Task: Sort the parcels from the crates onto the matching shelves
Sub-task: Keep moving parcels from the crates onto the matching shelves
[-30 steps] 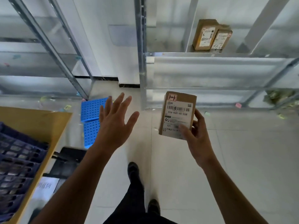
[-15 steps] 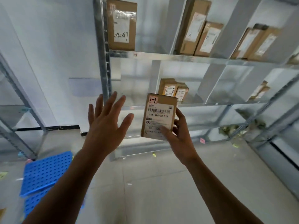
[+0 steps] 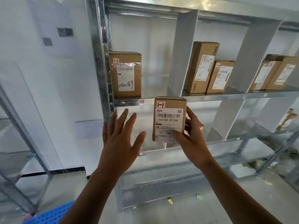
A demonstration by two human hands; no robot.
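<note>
One parcel (image 3: 169, 113), tagged 1-1 and upright, sits mid-frame held in the grip of the right hand (image 3: 194, 141), just below-right of the shelved 1-1 box (image 3: 125, 73) at upper left, while the left hand (image 3: 119, 143) hovers spread and empty beside it.

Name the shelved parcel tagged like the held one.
The lone parcel in the leftmost bay, marked 040189: tagged 1-1 like the held parcel; the next bay's pair reads 1-2.

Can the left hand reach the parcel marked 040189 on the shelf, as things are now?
Probably yes. The left hand is empty and open below that parcel, and the shelf front is open, with nothing between them.
</note>
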